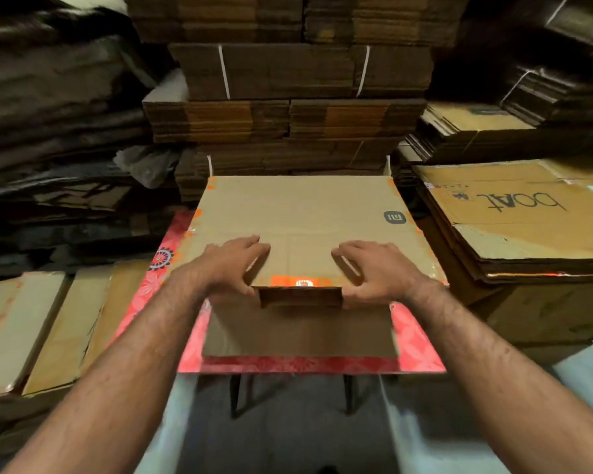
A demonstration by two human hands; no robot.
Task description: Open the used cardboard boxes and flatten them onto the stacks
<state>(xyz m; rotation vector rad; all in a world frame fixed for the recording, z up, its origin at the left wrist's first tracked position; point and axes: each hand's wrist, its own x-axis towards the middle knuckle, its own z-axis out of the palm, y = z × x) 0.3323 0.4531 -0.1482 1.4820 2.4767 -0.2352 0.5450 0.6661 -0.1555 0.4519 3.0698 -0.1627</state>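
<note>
In the head view, a cardboard box (pixel 298 213) lies on a small table with a pink flowered top (pixel 415 340), and this table is the landmark for all places here. The box covers most of the table top; its far edge reaches over the far side of the table, and a dark logo is printed near its right edge. On the near edge of the box there is an orange tape (pixel 302 282).

The left hand (pixel 233 265) holds the near edge of the box left of the tape, fingers curled on top and the thumb below at the edge. The right hand (pixel 374 271) holds the same edge right of the tape, also with fingers curled round the cardboard. A flap (pixel 298 331) hangs down from the box toward the near side of the table.

Behind the table stand tall tied bundles of flat cardboard (pixel 288 121). Right of the table is a stack of flattened boxes (pixel 514 213) with the word "boat" on top. Left of the table lie flat cartons (pixel 48 326).
</note>
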